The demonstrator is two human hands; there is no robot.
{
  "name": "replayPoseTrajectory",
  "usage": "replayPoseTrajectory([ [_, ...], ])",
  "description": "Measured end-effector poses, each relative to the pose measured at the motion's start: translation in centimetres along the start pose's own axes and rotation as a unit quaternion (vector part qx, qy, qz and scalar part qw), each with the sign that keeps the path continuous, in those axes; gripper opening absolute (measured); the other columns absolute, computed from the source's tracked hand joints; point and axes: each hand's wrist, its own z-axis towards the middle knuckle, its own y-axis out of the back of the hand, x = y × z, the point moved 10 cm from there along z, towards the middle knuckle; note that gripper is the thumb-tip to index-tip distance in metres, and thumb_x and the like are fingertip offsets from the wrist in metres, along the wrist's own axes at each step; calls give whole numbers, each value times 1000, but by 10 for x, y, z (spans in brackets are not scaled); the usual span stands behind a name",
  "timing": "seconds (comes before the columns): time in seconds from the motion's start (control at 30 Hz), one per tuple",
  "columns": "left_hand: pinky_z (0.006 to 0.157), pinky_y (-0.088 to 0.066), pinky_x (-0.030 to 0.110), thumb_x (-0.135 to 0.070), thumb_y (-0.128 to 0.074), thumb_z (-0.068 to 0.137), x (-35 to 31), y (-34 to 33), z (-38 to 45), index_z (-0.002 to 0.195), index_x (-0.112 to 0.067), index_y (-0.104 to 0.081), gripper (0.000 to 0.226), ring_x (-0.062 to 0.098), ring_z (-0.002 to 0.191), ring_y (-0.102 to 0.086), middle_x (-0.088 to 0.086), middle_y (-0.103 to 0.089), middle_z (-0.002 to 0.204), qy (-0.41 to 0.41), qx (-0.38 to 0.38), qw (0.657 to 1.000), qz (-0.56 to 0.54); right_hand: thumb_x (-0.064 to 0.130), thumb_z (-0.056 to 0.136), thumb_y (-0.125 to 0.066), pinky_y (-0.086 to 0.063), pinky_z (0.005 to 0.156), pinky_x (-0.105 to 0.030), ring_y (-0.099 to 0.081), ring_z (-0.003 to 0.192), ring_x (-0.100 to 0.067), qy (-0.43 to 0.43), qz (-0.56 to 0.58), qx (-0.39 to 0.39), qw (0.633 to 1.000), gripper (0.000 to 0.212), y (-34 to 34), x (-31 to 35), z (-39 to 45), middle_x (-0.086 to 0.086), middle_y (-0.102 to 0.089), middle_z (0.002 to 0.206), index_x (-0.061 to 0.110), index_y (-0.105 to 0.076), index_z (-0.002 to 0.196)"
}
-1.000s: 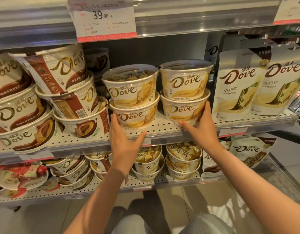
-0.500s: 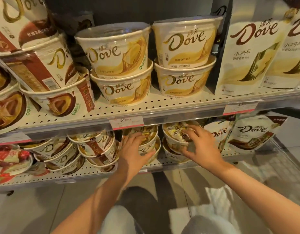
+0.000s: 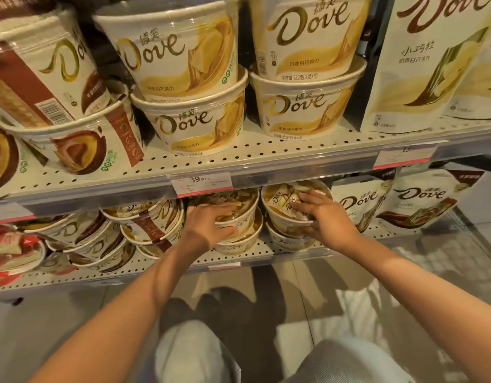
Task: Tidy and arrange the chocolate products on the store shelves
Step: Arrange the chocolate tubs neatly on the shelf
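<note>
Two stacks of cream-and-gold Dove chocolate tubs stand on the lower shelf (image 3: 266, 251). My left hand (image 3: 208, 225) wraps the top tub of the left stack (image 3: 243, 219), fingers over its clear lid and thumb on its side. My right hand (image 3: 323, 219) grips the top tub of the right stack (image 3: 280, 205) the same way, fingers spread across the lid. Under each sits another tub (image 3: 236, 246). The shelf above carries two more stacks of gold Dove tubs (image 3: 189, 125), (image 3: 302, 109).
Brown Dove tubs (image 3: 145, 225) lie tilted left of my hands and on the upper shelf (image 3: 59, 87). Dove pouches (image 3: 421, 200) stand to the right on both shelves. A 39.90 price tag (image 3: 200, 183) hangs on the upper shelf edge just above my hands. My knees are below.
My hands dropped from the upper-shelf tubs to the lower shelf and closed on the two top tubs there. The view moved lower and closer to the shelves.
</note>
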Motion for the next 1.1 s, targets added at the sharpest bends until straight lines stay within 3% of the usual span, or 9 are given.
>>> replayPoseTrajectory([
  [0.1,112,2,33,-38,-73,77,3,-3,-9,126,-35,-56,52,17,132,-34,-14,-50,136,-11,-33,999,24,19,70,-79,-31,110,-49,-33,137,-31,34,54,-37,997,66,2,-1,-7,-7,-44,144,21,-54,131],
  [0.23,110,-24,36,-36,-78,66,3,6,-39,125,-8,-53,70,23,123,-37,10,-49,127,3,-194,980,-55,13,62,-84,-28,112,-38,-34,133,-27,-17,166,-171,971,77,15,-11,-29,-15,-40,140,7,-49,130],
  [0.33,106,-21,22,-23,-89,55,11,3,-57,130,4,-38,94,29,127,-34,20,-39,134,86,-270,950,-127,25,62,-86,-28,112,-34,-29,132,-17,-107,243,-251,931,91,8,-27,-52,-12,-31,141,8,-35,136],
  [0.43,109,-20,30,-26,-91,50,18,-6,-63,131,8,-32,105,30,128,-28,25,-32,135,142,-323,924,-150,30,58,-87,-34,110,-40,-32,130,-22,-192,315,-293,882,104,-10,-41,-64,-12,-28,139,7,-27,139],
  [0.63,112,-27,42,-28,-92,47,24,-28,-57,139,4,-22,119,31,132,-30,20,-27,139,195,-354,887,-224,33,45,-92,-29,110,-31,-29,128,-16,-259,369,-316,834,120,-45,-36,-52,-11,-31,138,9,-24,140],
  [0.77,109,-20,25,-30,-92,49,30,-35,-51,143,-1,-15,125,26,135,-26,17,-22,145,228,-354,870,-256,41,41,-92,-33,109,-43,-31,129,-26,-279,349,-349,824,124,-49,-32,-46,-14,-34,135,6,-25,139],
  [0.87,102,-21,15,-32,-91,50,36,-40,-48,143,-6,-16,122,19,130,-34,11,-28,144,246,-326,866,-290,39,40,-92,-37,106,-44,-36,127,-24,-291,356,-347,818,120,-51,-36,-47,-12,-38,134,6,-28,137],
  [0.97,91,-29,4,-29,-92,49,43,-37,-48,133,-5,-28,108,12,111,-47,7,-45,130,227,-312,869,-310,35,41,-93,-43,103,-38,-45,123,-20,-296,398,-332,803,116,-53,-45,-49,-6,-45,133,11,-30,135],
  [1.1,87,-31,-4,-25,-91,51,45,-28,-46,127,-3,-37,96,9,108,-51,2,-51,121,173,-293,895,-288,24,49,-92,-39,97,-19,-49,120,-15,-287,440,-304,795,107,-56,-49,-48,-5,-50,131,12,-29,135],
])
